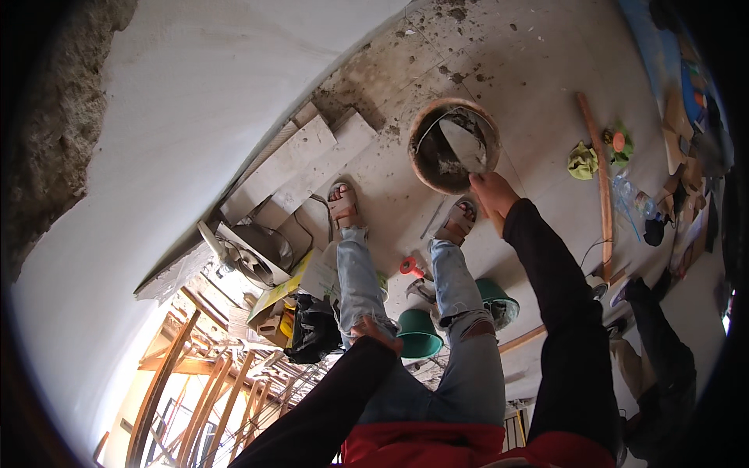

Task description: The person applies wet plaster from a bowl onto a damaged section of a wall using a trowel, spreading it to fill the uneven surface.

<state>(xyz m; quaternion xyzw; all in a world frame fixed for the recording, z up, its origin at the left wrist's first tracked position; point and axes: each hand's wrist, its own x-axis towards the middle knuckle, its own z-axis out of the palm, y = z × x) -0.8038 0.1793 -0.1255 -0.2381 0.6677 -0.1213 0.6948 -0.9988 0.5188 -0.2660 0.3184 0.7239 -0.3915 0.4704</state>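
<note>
Trowel (pixel 462 140), tilted inside the bucket (pixel 427 179), which stands on the floor (pixel 538 78), away from its wall-side edge; the right hand (pixel 493 196) has its grip pinching the trowel's near end, the left hand (pixel 376 334) I cannot tell; levering on the rim could tip the bucket

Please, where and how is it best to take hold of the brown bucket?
Probably best by the rim of the brown bucket, coming from the left with the left hand: its round edge looks unobstructed there, while the right hand, which seems to hold the trowel, is at the near right side.
</note>
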